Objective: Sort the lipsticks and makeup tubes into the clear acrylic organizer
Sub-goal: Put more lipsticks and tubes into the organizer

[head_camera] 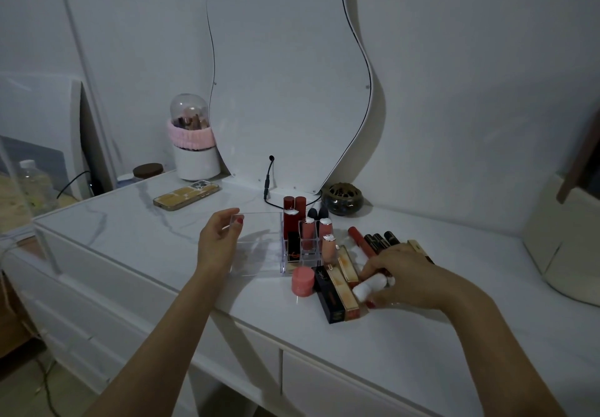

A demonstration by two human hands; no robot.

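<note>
Clear acrylic organizer (259,248): stands mid-bench, wide left bay bare, small right-hand cells already holding upright dark-red lipsticks (293,213), two pink gloss tubes (308,233) and black-capped items behind. Left hand (220,238): fingers curled over the organizer's left wall, gripping and steadying it. Right hand (402,282): fingers closed round a small white tube (370,286) in the loose pile just right of the organizer. Step in hand, as judged: picking the next piece; sorting roughly half done. Next move calls for lifting the white tube clear of its neighbours and standing it in a free cell. Loose pile: black-and-gold boxed lipsticks (337,290), red tube (360,241), dark slim tubes (380,241), pink round pot (303,282) touching the organizer's front corner. In the way: boxes crowded against the white tube. Beyond: wavy mirror (285,75), phone (186,194), domed brush holder (193,144), incense burner (342,202).
</note>
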